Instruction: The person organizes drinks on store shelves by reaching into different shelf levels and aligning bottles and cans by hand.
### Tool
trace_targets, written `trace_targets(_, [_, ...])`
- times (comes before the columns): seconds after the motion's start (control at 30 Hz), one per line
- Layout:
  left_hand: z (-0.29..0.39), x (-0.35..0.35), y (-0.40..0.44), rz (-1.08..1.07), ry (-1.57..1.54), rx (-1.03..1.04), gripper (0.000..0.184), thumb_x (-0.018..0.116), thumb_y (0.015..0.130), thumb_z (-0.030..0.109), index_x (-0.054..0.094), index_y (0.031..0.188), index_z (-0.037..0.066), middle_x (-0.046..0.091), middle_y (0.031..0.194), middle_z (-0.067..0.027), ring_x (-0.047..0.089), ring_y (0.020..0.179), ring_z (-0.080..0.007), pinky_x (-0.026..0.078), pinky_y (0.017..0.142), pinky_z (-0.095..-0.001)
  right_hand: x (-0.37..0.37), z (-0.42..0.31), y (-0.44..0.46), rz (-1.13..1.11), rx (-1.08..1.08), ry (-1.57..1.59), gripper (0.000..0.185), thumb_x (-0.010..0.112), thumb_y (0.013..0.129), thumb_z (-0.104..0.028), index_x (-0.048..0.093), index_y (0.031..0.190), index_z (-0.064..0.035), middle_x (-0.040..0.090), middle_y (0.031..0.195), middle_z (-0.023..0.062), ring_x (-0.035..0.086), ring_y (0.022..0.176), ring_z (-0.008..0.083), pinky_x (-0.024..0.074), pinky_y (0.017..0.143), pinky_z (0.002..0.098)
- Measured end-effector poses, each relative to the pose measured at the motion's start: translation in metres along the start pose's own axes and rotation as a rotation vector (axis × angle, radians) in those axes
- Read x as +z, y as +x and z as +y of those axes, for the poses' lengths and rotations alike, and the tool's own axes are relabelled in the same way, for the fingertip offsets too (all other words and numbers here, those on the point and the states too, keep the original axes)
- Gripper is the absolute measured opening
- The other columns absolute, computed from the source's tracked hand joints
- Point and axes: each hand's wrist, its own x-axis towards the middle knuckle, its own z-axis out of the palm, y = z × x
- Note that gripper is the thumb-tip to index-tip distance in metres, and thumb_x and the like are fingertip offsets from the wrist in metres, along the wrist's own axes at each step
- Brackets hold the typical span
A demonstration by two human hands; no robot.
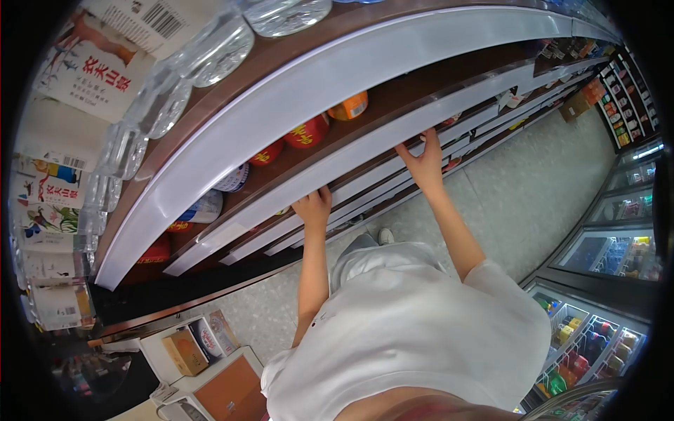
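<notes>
Both my hands reach to the lower edge of a long white shelf front (351,158). My left hand (313,208) is at that edge with its fingers bent and a little apart; the shelf front partly hides the fingertips, and I see nothing held. Farther along to the right, my right hand (424,165) has its thumb and fingers spread at the same edge, with no item visible in them. Behind the shelf front stand red containers (307,132), an orange container (349,107) and a blue-and-white container (203,208).
Labelled water bottles (91,77) line the upper shelf at left. Lit drink coolers (583,344) stand at right. A counter (228,389) with small boxes (186,352) is at lower left. A cardboard box (576,107) sits on the grey floor (533,182) down the aisle.
</notes>
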Motion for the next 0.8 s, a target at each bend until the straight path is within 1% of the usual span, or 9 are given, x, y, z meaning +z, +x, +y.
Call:
trace_targets(0.17, [-0.003,-0.002,-0.005,-0.062,-0.053,0.037,0.044,0.064,0.068,0.014,0.054,0.109,0.004,0.047,0.110,-0.0239,0.043,0.102,-0.0441,0.034,0.086,-0.0525,0.019,-0.003,0.003,0.083,-0.119,-0.177,0.050,0.074,0.063,-0.021,0.049,0.101,0.0005,0.052,0.095,0.0181,0.046,0.087,0.0398,0.0358,0.078,0.0480])
trace_targets(0.23, [-0.002,-0.003,-0.006,-0.078,-0.066,0.032,0.042,0.064,0.068,0.014,0.055,0.107,0.004,0.049,0.109,-0.0231,0.045,0.100,-0.0427,0.036,0.084,-0.0509,0.020,0.006,0.007,0.079,-0.197,-0.368,0.051,0.073,0.063,-0.023,0.049,0.102,0.0010,0.052,0.094,0.0186,0.046,0.086,0.0410,0.0358,0.076,0.0497])
trace_targets(0.27, [-0.003,-0.003,-0.006,-0.076,-0.074,0.034,0.041,0.064,0.068,0.014,0.056,0.107,0.004,0.050,0.108,-0.0226,0.047,0.098,-0.0419,0.037,0.083,-0.0503,0.020,0.008,0.011,0.110,-0.282,-0.370,0.049,0.072,0.062,-0.022,0.050,0.099,0.0013,0.052,0.092,0.0186,0.046,0.085,0.0408,0.0367,0.074,0.0489])
trace_targets(0.4, [-0.002,-0.004,-0.005,-0.081,-0.110,0.034,0.039,0.065,0.067,0.014,0.057,0.105,0.004,0.052,0.104,-0.0208,0.050,0.094,-0.0396,0.038,0.081,-0.0488,0.013,0.007,0.014,0.064,-0.249,-0.313,0.046,0.072,0.061,-0.020,0.051,0.097,0.0003,0.053,0.091,0.0176,0.048,0.083,0.0392,0.0384,0.072,0.0466])
trace_targets(0.5, [-0.001,-0.004,-0.005,-0.071,-0.136,0.032,0.039,0.065,0.067,0.013,0.057,0.104,0.004,0.052,0.104,-0.0203,0.050,0.095,-0.0392,0.038,0.080,-0.0489,0.011,0.001,0.015,0.034,-0.234,-0.270,0.037,0.072,0.060,-0.016,0.054,0.089,-0.0020,0.054,0.079,0.0125,0.050,0.079,0.0356,0.0395,0.070,0.0435])
trace_targets(0.57, [-0.003,-0.003,-0.007,-0.048,-0.143,0.024,0.039,0.064,0.067,0.011,0.057,0.104,0.004,0.052,0.103,-0.0197,0.049,0.096,-0.0386,0.037,0.082,-0.0479,0.007,-0.008,0.014,-0.015,-0.206,-0.236,0.030,0.071,0.060,-0.012,0.055,0.083,-0.0037,0.053,0.067,0.0071,0.051,0.073,0.0328,0.0399,0.068,0.0414])
trace_targets(0.67, [0.004,-0.007,-0.013,0.022,-0.268,-0.012,0.040,0.064,0.066,0.008,0.056,0.105,0.005,0.052,0.102,-0.0190,0.048,0.097,-0.0380,0.035,0.085,-0.0461,0.006,-0.024,0.012,-0.041,-0.167,-0.156,0.026,0.071,0.060,-0.011,0.054,0.078,-0.0044,0.050,0.061,0.0043,0.051,0.070,0.0315,0.0404,0.067,0.0399])
trace_targets(0.77, [0.030,-0.011,0.000,0.041,-0.403,-0.076,0.037,0.063,0.068,0.007,0.056,0.104,0.005,0.052,0.104,-0.0179,0.046,0.098,-0.0389,0.032,0.087,-0.0476,0.004,-0.031,0.010,-0.082,-0.188,-0.142,0.028,0.072,0.060,-0.012,0.055,0.081,-0.0046,0.053,0.066,0.0061,0.053,0.072,0.0322,0.0416,0.067,0.0395])
trace_targets(0.8, [0.044,-0.010,0.008,0.014,-0.455,-0.170,0.036,0.063,0.070,0.009,0.056,0.105,0.005,0.053,0.104,-0.0183,0.046,0.098,-0.0393,0.032,0.087,-0.0477,0.006,-0.027,0.009,-0.056,-0.201,-0.150,0.032,0.073,0.059,-0.014,0.056,0.084,-0.0044,0.057,0.073,0.0087,0.054,0.075,0.0331,0.0425,0.069,0.0398])
